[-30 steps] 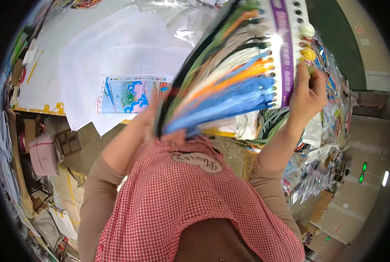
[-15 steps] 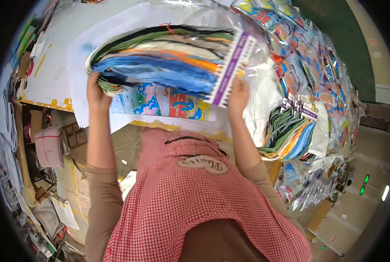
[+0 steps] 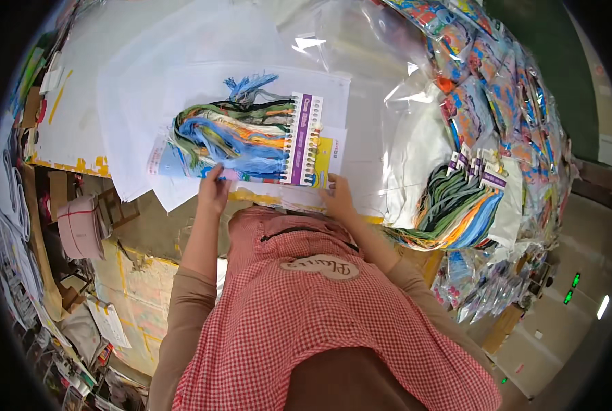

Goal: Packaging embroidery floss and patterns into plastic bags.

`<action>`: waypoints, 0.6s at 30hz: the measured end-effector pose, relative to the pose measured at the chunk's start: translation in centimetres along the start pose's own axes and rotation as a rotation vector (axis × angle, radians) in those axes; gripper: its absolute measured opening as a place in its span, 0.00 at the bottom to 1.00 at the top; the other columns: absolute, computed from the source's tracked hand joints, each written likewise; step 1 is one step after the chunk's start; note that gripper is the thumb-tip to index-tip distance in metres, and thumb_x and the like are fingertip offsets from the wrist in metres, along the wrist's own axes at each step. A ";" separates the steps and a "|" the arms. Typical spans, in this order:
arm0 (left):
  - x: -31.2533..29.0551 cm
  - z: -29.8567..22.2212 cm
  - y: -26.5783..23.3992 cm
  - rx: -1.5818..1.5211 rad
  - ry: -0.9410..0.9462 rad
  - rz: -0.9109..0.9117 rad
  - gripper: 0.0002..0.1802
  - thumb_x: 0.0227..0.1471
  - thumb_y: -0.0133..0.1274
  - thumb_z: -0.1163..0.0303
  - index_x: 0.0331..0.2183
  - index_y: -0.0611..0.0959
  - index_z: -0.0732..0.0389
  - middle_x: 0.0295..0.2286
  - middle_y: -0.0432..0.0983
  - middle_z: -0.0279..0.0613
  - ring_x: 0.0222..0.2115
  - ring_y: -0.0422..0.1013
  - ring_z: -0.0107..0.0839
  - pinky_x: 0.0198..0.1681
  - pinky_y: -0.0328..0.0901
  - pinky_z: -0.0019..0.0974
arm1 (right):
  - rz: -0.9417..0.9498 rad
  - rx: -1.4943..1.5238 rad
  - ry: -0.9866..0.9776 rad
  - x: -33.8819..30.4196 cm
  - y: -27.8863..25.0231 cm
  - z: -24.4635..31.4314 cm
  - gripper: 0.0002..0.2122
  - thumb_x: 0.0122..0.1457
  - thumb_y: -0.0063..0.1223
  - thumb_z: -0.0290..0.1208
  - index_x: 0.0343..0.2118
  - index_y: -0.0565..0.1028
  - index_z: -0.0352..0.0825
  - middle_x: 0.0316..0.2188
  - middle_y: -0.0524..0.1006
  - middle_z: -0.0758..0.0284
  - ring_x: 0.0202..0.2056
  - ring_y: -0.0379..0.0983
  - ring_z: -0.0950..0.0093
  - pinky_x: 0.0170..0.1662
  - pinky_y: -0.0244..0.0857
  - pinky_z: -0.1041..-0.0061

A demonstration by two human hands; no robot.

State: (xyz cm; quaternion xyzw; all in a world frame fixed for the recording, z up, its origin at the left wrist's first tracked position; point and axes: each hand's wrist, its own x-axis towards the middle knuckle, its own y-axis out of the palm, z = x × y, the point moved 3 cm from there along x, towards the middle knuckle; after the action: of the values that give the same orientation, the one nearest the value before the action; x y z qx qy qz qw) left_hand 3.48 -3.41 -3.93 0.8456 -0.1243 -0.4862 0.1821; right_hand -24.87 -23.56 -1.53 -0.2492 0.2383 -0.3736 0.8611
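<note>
A bundle of embroidery floss (image 3: 241, 137) in blue, green, orange, cream and black lies bent over a colourful printed sheet (image 3: 165, 161). Its strands hang from a white and purple punched thread card (image 3: 302, 140) at their right end. White paper (image 3: 339, 103) spreads underneath. My left hand (image 3: 213, 190) is closed on the near edge of the printed sheet, thumb and fingers by the blue strands. At the near right corner, beside the sheet's yellow end, my right hand (image 3: 336, 196) pinches the edge of the white paper; its fingertips are partly hard to make out.
To the right, more floss bundles on cards (image 3: 460, 202) rest on a white bag. Beyond them a heap of clear plastic packets (image 3: 487, 89) covers the table's right side. A pink strapped bundle (image 3: 80, 226) sits below the table's left edge.
The floss bundle and its card, held up between both hands before, now lie on the printed sheet. Both hands have come off them, moved nearer to me and closer together.
</note>
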 end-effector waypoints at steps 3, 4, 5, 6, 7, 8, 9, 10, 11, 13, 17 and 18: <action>-1.8 0.4 4.2 0.370 0.123 0.116 0.08 0.50 0.53 0.71 0.35 0.77 0.62 0.34 0.75 0.39 0.35 0.72 0.32 0.38 0.68 0.33 | -0.002 0.012 0.034 1.3 0.3 -1.3 0.22 0.51 0.59 0.31 0.47 0.67 0.27 0.37 0.69 0.60 0.34 0.67 0.72 0.37 0.67 0.74; -1.8 0.5 4.1 0.373 0.116 0.115 0.08 0.50 0.53 0.71 0.35 0.77 0.62 0.34 0.75 0.39 0.35 0.72 0.32 0.38 0.68 0.33 | -0.002 0.012 0.041 1.6 0.2 -1.8 0.22 0.51 0.59 0.31 0.47 0.67 0.27 0.37 0.69 0.60 0.34 0.67 0.72 0.37 0.67 0.74; -1.5 0.2 3.7 0.831 0.228 0.103 0.11 0.50 0.53 0.72 0.38 0.76 0.63 0.36 0.75 0.43 0.37 0.72 0.37 0.40 0.67 0.36 | 0.013 0.056 0.058 2.0 0.3 -2.3 0.22 0.51 0.59 0.32 0.46 0.68 0.27 0.37 0.69 0.61 0.34 0.67 0.73 0.37 0.66 0.74; -0.9 0.4 3.4 1.290 0.342 0.087 0.14 0.49 0.54 0.73 0.40 0.75 0.64 0.37 0.75 0.47 0.39 0.72 0.42 0.43 0.67 0.39 | 0.027 0.100 0.074 2.4 0.2 -2.5 0.21 0.51 0.59 0.32 0.46 0.68 0.27 0.37 0.69 0.61 0.34 0.67 0.73 0.38 0.66 0.74; -1.4 1.1 3.7 1.427 0.766 0.144 0.22 0.49 0.50 0.77 0.48 0.71 0.62 0.45 0.70 0.56 0.43 0.69 0.51 0.45 0.64 0.43 | 0.023 0.102 0.076 2.7 0.0 -2.6 0.21 0.51 0.59 0.32 0.46 0.68 0.27 0.37 0.69 0.61 0.34 0.67 0.73 0.38 0.66 0.74; -2.1 1.5 4.7 1.430 0.763 0.163 0.22 0.49 0.50 0.77 0.48 0.71 0.62 0.45 0.70 0.56 0.43 0.69 0.51 0.45 0.64 0.43 | 0.051 0.166 0.125 2.8 -0.2 -3.3 0.21 0.52 0.57 0.35 0.45 0.69 0.28 0.36 0.69 0.62 0.34 0.67 0.73 0.38 0.65 0.75; -3.7 1.6 7.0 1.525 0.927 0.204 0.24 0.50 0.48 0.78 0.51 0.69 0.59 0.49 0.65 0.58 0.44 0.67 0.53 0.46 0.63 0.44 | 0.073 0.232 0.177 2.6 -0.5 -4.0 0.21 0.54 0.56 0.38 0.45 0.70 0.28 0.36 0.69 0.63 0.34 0.67 0.74 0.38 0.65 0.75; -5.0 1.8 8.4 1.615 1.094 0.225 0.27 0.51 0.46 0.79 0.54 0.66 0.57 0.53 0.60 0.59 0.46 0.65 0.54 0.46 0.62 0.45 | 0.072 0.235 0.183 2.7 -1.2 -3.1 0.21 0.54 0.56 0.38 0.45 0.70 0.28 0.36 0.69 0.63 0.34 0.67 0.74 0.38 0.65 0.75; -4.8 2.8 7.9 1.665 1.019 0.156 0.34 0.48 0.45 0.80 0.56 0.66 0.44 0.57 0.53 0.60 0.43 0.66 0.54 0.41 0.65 0.44 | 0.115 0.446 0.429 2.7 -2.1 -0.8 0.20 0.55 0.54 0.40 0.44 0.70 0.29 0.36 0.70 0.63 0.34 0.67 0.74 0.38 0.64 0.75; -4.9 4.6 8.2 1.884 1.179 0.164 0.36 0.46 0.46 0.79 0.56 0.66 0.39 0.57 0.52 0.61 0.41 0.67 0.53 0.38 0.66 0.43 | 0.132 0.654 0.683 2.5 -3.2 0.2 0.20 0.57 0.52 0.43 0.44 0.71 0.29 0.35 0.71 0.63 0.34 0.67 0.74 0.38 0.64 0.76; -5.0 6.4 9.5 2.139 1.274 0.079 0.40 0.42 0.47 0.79 0.55 0.67 0.29 0.57 0.50 0.63 0.37 0.66 0.49 0.33 0.66 0.39 | 0.286 0.583 0.498 3.1 -3.5 0.3 0.21 0.57 0.50 0.45 0.42 0.71 0.29 0.33 0.73 0.64 0.34 0.68 0.74 0.37 0.63 0.74; -5.1 6.4 9.8 2.178 1.145 0.093 0.40 0.42 0.48 0.78 0.54 0.67 0.28 0.58 0.49 0.63 0.38 0.66 0.50 0.35 0.65 0.41 | 0.315 0.348 0.387 3.2 -3.5 0.5 0.21 0.57 0.50 0.45 0.42 0.71 0.28 0.32 0.74 0.64 0.33 0.69 0.73 0.37 0.63 0.72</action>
State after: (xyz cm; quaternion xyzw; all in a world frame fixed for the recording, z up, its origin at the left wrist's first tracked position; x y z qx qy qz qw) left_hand -4.91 -11.47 1.30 0.6422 -0.3973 0.3188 -0.5728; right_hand -24.48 -28.01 0.26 0.0177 0.3661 -0.3113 0.8768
